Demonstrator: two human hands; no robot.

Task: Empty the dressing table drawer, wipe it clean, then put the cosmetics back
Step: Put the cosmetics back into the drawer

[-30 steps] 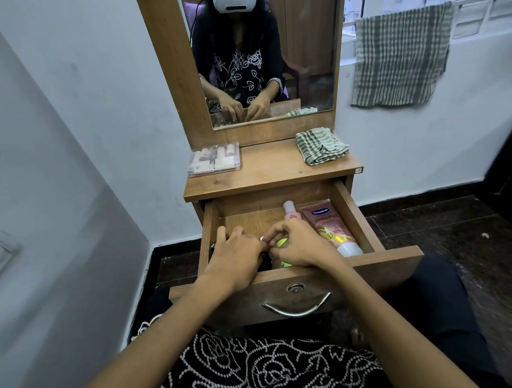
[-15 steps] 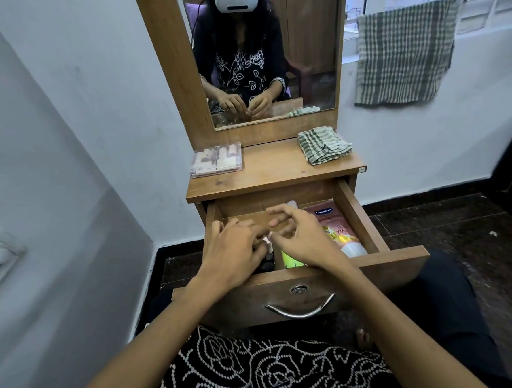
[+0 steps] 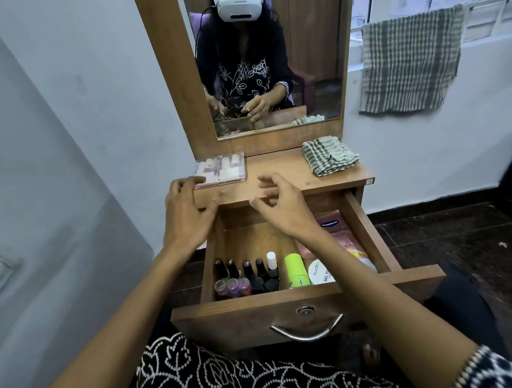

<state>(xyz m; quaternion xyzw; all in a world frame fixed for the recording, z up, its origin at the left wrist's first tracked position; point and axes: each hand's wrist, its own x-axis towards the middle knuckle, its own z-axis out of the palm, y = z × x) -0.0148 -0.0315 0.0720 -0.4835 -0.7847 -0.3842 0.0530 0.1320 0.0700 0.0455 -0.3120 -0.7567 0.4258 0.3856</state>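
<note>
Both hands have come up out of the drawer (image 3: 285,309) since a moment ago and now hover in front of the tabletop (image 3: 280,174) edge. Her left hand (image 3: 187,216) has its fingers loosely spread and holds nothing, the fingertips close to the clear plastic case (image 3: 221,170) that sits at the left of the top. Her right hand (image 3: 281,205) is empty too, fingers lightly bent and relaxed.

Below them the drawer stands pulled out with the cosmetics inside. A row of dark nail polish bottles (image 3: 247,273) stands along the front left, one with a white cap. Beside them lies a lime green tube (image 3: 295,271), then a white round jar (image 3: 320,272), and a pink lotion tube (image 3: 338,233) lies along the right wall, partly under her right forearm.

A folded checked cloth (image 3: 329,156) rests on the right of the tabletop, and a larger checked towel (image 3: 408,61) hangs at the window.
</note>
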